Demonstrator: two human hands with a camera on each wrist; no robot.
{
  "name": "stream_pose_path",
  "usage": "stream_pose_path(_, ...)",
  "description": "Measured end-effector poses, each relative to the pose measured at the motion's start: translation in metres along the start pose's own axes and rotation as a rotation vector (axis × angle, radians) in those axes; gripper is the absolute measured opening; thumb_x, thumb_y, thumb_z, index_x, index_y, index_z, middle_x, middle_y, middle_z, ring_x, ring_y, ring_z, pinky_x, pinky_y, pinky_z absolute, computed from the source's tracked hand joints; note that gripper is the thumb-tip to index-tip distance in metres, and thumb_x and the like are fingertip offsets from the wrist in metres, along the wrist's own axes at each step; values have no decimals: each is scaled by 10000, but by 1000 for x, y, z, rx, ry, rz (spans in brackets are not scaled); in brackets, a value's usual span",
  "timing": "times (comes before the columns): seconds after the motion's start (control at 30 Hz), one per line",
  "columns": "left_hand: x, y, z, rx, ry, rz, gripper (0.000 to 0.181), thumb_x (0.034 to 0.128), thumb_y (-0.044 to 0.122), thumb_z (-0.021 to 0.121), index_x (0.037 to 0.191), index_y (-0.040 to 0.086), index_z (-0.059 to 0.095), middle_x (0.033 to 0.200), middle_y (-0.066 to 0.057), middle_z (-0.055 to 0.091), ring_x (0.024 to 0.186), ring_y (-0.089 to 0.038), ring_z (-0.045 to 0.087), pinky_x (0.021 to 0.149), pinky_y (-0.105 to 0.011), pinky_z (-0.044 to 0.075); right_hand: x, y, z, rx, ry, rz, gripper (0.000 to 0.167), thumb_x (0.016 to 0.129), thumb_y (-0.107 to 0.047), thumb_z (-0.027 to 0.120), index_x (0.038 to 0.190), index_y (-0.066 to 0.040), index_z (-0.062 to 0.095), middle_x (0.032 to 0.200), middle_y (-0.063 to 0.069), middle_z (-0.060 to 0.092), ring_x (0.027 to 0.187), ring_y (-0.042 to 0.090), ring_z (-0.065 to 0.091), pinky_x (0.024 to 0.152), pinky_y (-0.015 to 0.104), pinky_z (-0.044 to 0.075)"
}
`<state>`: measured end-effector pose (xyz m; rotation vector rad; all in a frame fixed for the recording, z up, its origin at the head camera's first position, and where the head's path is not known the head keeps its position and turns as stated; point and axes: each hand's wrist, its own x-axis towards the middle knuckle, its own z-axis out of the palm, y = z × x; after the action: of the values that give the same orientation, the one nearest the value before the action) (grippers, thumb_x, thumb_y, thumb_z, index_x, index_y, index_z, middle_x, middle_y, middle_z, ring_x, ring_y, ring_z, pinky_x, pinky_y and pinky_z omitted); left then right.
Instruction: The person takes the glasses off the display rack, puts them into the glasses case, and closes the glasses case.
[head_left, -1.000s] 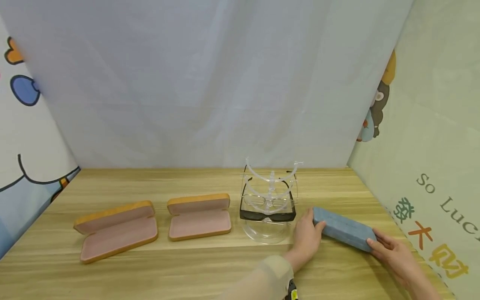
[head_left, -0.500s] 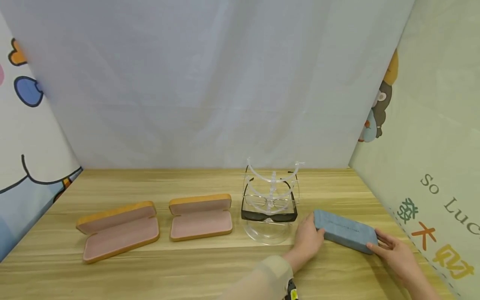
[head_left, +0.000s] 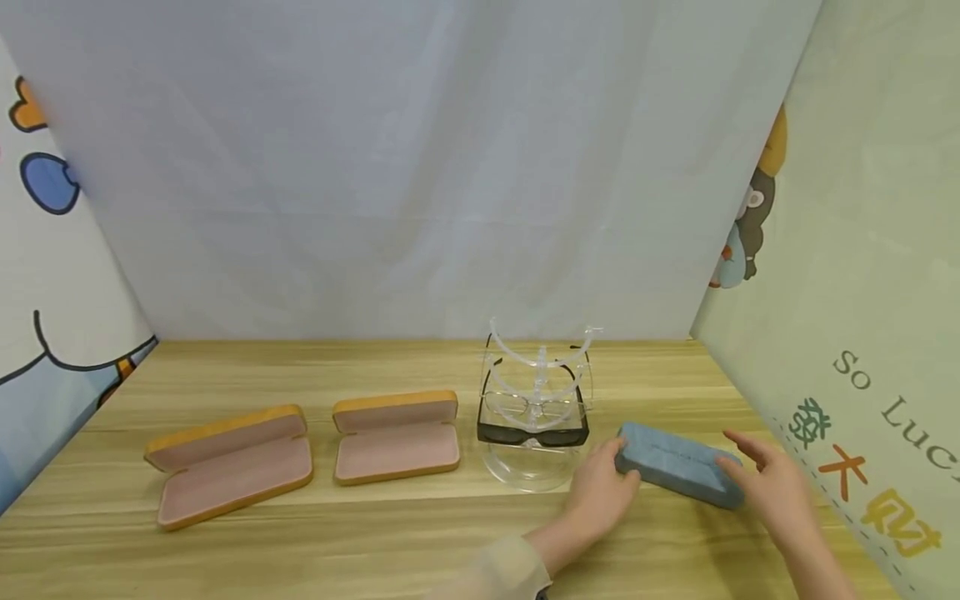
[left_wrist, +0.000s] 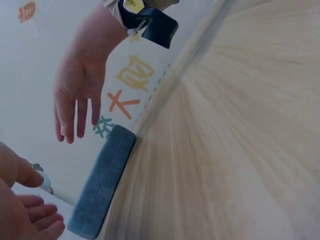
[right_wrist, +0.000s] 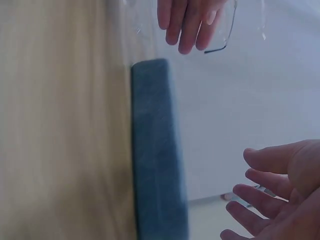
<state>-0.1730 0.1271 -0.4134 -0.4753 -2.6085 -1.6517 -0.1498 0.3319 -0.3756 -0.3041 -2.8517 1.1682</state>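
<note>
Your two hands are well apart from each other, one near each end of the blue case (head_left: pixel 678 462), and neither grips it. That case lies shut on the tabletop (head_left: pixel 375 542), toward its right edge, set at a slant with its right end nearer you. Your left hand (head_left: pixel 602 492) is at the case's left end, its fingers extended; you cannot tell whether a fingertip touches it. Your right hand (head_left: pixel 776 492) is raised by the other end, thumb and fingers spread, with a gap to the case in the right wrist view.

Just left of the case you have a clear display stand (head_left: pixel 542 367), carrying black sunglasses (head_left: pixel 532 436) with wire-framed glasses (head_left: pixel 527 407) above them. Over toward the tabletop's left edge sits a yellow case (head_left: pixel 236 475), and a second yellow case (head_left: pixel 397 454) sits between it and the stand, both open, showing pink linings.
</note>
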Motion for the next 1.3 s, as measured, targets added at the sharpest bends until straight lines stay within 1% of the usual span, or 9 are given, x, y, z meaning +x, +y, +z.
stream_pose_path(0.1, -5, -3, -9, 19, 15, 121, 241, 838, 83, 584, 1074, 70, 633, 1044, -8, 649, 965, -111, 593, 811, -213, 478, 0, -14, 4, -1, 3, -24, 632, 905, -406, 523, 1376, -14, 366, 1380, 295, 334, 1273, 475, 262, 978, 585, 307)
stream_pose_path(0.2, -8, -5, -18, 39, 34, 191, 188, 832, 64, 577, 995, 93, 666, 955, 16, 667, 863, -62, 595, 735, -167, 468, -1, -27, 11, 16, 24, -76, 601, 904, -416, 521, 1355, -34, 410, 1364, 253, 394, 1269, 445, 307, 965, 556, 347)
stream_pose_path(0.27, -10, -6, -24, 43, 43, 201, 171, 832, 61, 573, 962, 108, 672, 922, 30, 658, 825, -42, 583, 707, -157, 459, -1, -35, 17, 16, 47, -126, 553, 908, -394, 525, 1323, -36, 455, 1327, 231, 454, 1241, 420, 373, 954, 481, 400)
stream_pose_path(0.37, -12, -7, -36, 68, 61, 207, 141, 838, 71, 581, 927, 128, 674, 903, 43, 633, 799, -33, 563, 679, -144, 447, -1, -44, 26, 12, 96, -200, 465, 914, -350, 531, 1261, -41, 525, 1244, 194, 546, 1151, 356, 496, 856, 243, 480)
stream_pose_path(0.5, -14, -7, -51, 111, 94, 233, 116, 838, 93, 610, 926, 141, 669, 913, 47, 636, 802, -47, 576, 705, -147, 443, 2, -54, 34, 34, 129, -253, 412, 914, -346, 532, 1214, -67, 569, 1171, 141, 605, 1057, 282, 568, 719, 86, 440)
stream_pose_path(0.63, -15, -8, -65, 133, 126, 240, 131, 832, 99, 626, 948, 143, 671, 936, 50, 649, 822, -63, 582, 744, -178, 454, 4, -65, 40, 56, 119, -269, 400, 912, -352, 533, 1205, -85, 581, 1147, 114, 622, 1029, 252, 586, 724, 152, 480)
stream_pose_path(0.87, -15, -12, -87, 125, 201, 249, 144, 825, 53, 632, 948, 117, 669, 934, 17, 661, 823, -98, 612, 734, -226, 499, 7, -82, 52, 117, 70, -302, 380, 913, -328, 539, 1204, -87, 583, 1160, 119, 612, 1062, 264, 569, 845, 393, 488)
stream_pose_path(1.03, -16, -12, -102, 138, 254, 241, 157, 811, 27, 631, 949, 96, 660, 936, -12, 660, 796, -115, 615, 698, -214, 497, 8, -90, 61, 157, 51, -314, 361, 911, -300, 551, 1192, -77, 587, 1161, 120, 610, 1047, 256, 573, 882, 426, 469)
stream_pose_path(1.3, -11, -12, -129, 128, 389, 212, 139, 802, 14, 622, 922, 65, 669, 856, -38, 646, 744, -138, 611, 640, -188, 497, 6, -101, 71, 231, -6, -247, 343, 909, -255, 560, 1212, -93, 570, 1208, 123, 581, 1069, 270, 560, 883, 438, 464)
